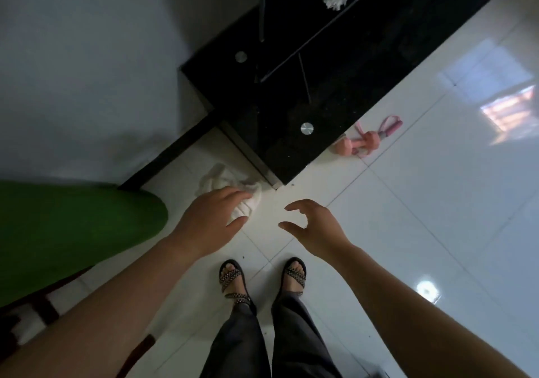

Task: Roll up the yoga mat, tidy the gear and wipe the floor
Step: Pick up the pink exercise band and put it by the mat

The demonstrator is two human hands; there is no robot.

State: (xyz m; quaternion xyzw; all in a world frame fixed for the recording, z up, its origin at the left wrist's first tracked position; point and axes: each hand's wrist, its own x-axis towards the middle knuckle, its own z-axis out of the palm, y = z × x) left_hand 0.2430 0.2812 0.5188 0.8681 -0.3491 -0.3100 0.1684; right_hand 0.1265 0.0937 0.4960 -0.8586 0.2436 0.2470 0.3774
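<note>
Your left hand (208, 221) was curled round the near end of the crumpled white cloth (221, 180), thumb under and fingers over. The rest of the cloth bunched away towards 11 o'clock from your feet, by the corner of the black glossy cabinet (291, 100). It was too bunched to show a clear long axis. Your right hand (316, 229) hung empty just beside it at 1 o'clock, with its fingers loosely spread. The cloth was therefore plainly the left hand's. The glossy white tiled floor (408, 202) to be wiped opened out towards 2 and 3 o'clock. The rolled green yoga mat (73, 231) lay at 9 o'clock with its rounded end towards you. The pink dumbbells (361, 142) and pink skipping rope (390, 126) sat at 1 o'clock against the cabinet, and the free right hand was the nearer to them.
</note>
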